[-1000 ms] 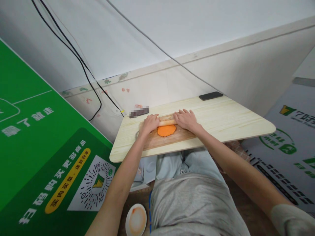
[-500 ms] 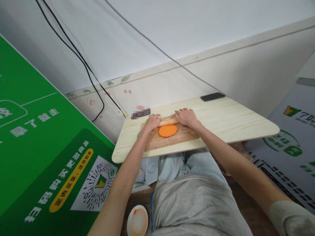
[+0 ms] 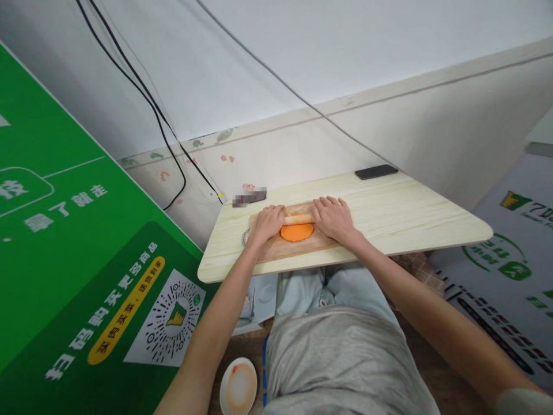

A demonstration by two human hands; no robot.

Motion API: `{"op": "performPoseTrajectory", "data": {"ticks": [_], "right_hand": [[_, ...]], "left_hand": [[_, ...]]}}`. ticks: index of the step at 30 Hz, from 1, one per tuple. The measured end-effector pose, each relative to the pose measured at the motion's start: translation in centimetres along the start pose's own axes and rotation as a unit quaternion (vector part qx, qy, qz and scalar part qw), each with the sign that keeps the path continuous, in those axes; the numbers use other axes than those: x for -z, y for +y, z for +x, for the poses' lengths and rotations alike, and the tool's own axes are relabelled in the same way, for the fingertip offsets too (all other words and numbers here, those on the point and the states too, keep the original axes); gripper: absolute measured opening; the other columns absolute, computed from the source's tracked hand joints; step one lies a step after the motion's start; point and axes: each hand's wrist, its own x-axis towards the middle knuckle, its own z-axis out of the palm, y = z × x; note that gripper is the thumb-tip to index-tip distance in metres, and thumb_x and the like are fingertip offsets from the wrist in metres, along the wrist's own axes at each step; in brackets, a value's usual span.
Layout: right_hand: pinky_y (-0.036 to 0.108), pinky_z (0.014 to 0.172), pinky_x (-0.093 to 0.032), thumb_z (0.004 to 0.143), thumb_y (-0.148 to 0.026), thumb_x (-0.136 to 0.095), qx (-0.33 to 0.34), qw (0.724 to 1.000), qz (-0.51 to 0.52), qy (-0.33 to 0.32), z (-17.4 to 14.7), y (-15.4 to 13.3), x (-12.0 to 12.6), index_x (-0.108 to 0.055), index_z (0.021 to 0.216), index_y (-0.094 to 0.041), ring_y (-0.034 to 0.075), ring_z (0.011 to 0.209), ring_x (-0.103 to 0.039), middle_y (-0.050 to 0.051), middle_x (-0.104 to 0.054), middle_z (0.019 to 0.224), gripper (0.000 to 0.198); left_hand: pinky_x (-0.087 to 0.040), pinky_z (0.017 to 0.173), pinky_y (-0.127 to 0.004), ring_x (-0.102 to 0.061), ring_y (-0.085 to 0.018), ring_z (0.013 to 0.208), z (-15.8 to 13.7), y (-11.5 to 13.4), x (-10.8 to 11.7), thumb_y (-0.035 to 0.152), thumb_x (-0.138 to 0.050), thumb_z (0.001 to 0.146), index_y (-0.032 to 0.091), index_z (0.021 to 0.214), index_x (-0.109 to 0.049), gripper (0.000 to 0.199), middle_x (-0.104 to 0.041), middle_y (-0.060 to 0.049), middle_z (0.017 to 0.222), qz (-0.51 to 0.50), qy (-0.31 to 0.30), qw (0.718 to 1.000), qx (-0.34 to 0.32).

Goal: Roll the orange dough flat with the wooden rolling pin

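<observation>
Head view: left hand [image 3: 270,222] and right hand [image 3: 333,218], apart, clasped the pin's [image 3: 299,219] ends; both had edged nearer, drawing it along the far edge of the dough [image 3: 297,233] on the board [image 3: 280,252], so rolling seemingly continued. Left, a green sign [image 3: 93,242] read "扫码购买更多商品"; right, a panel [image 3: 505,259] read "小时".

A white wall [image 3: 389,34] is rising beyond the pale tabletop [image 3: 423,213]; a green panel [image 3: 56,144] is standing left; brown floor [image 3: 425,331] is showing near.
</observation>
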Motion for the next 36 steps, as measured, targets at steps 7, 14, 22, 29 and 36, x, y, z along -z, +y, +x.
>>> {"op": "performPoseTrajectory", "data": {"ticks": [7, 14, 22, 29, 36], "right_hand": [[0.045, 0.107, -0.037, 0.112, -0.027, -0.027, -0.006, 1.000, 0.003, 0.022, 0.3, -0.2, -0.3, -0.073, 0.122, -0.011, 0.034, 0.125, -0.062, 0.021, -0.076, 0.129, 0.049], [0.044, 0.103, -0.042, 0.110, -0.027, -0.031, -0.009, 1.000, -0.019, -0.017, 2.3, -0.1, 0.4, -0.076, 0.121, -0.011, 0.034, 0.125, -0.065, 0.021, -0.075, 0.132, 0.049], [0.044, 0.101, -0.046, 0.111, -0.031, -0.032, -0.024, 0.996, -0.003, -0.085, 4.4, 0.7, 0.1, -0.075, 0.131, -0.013, 0.035, 0.128, -0.064, 0.020, -0.073, 0.138, 0.050], [0.044, 0.101, -0.045, 0.111, -0.031, -0.033, -0.033, 0.996, 0.002, -0.080, 4.2, 0.7, 0.1, -0.073, 0.134, -0.013, 0.035, 0.128, -0.064, 0.020, -0.073, 0.139, 0.049], [0.041, 0.101, -0.041, 0.112, -0.028, -0.032, -0.027, 0.999, -0.005, -0.034, 1.7, 0.0, 0.1, -0.073, 0.126, -0.012, 0.032, 0.123, -0.066, 0.020, -0.075, 0.133, 0.046]], "left_hand": [[-0.039, 0.123, -0.037, -0.058, -0.025, 0.142, 0.7, 0.1, -0.2, 0.017, -0.031, 0.107, 0.016, 0.155, -0.058, 0.054, -0.066, -0.013, 0.152, 0.001, 0.001, 1.000, 0.019], [-0.041, 0.123, -0.047, -0.051, -0.030, 0.147, 1.7, 0.2, 0.4, 0.022, -0.034, 0.105, 0.023, 0.164, -0.050, 0.061, -0.061, -0.014, 0.156, -0.040, -0.013, 0.996, 0.079], [-0.045, 0.118, -0.055, -0.051, -0.038, 0.144, 2.4, 0.8, 1.7, 0.026, -0.040, 0.102, 0.025, 0.168, -0.042, 0.066, -0.058, -0.018, 0.155, -0.042, -0.040, 0.992, 0.113], [-0.043, 0.119, -0.052, -0.050, -0.037, 0.144, 2.4, 0.7, 1.5, 0.029, -0.042, 0.104, 0.022, 0.169, -0.041, 0.065, -0.058, -0.019, 0.155, -0.040, -0.046, 0.994, 0.096], [-0.043, 0.120, -0.051, -0.049, -0.034, 0.145, 1.0, 0.7, 1.0, 0.025, -0.036, 0.107, 0.023, 0.162, -0.051, 0.057, -0.062, -0.017, 0.150, -0.035, 0.013, 0.997, 0.065]]}}
